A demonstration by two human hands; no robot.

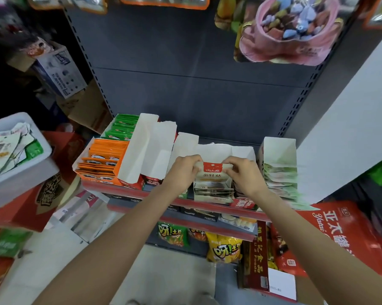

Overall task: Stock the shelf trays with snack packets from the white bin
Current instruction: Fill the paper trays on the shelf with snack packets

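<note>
While my left hand (185, 167) and right hand (240, 170) pinch its top corners, the snack packet (214, 175) stands upright at frame center, red header up, face toward me.

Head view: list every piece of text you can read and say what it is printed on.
"金针菇": white packet held by both hands.
"呀!土豆": green bag and yellow bag, lower shelf.
"Li Ji Foods": dark red box.
"Yatai": red bag, right.
Orange packets, blue-white carton: print too blurred.

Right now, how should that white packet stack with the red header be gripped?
Hold the packet stack by the two top corners of its red header, coming from above. The packets stand upright in the tray, header up, and the left hand and right hand already pinch there.
</note>
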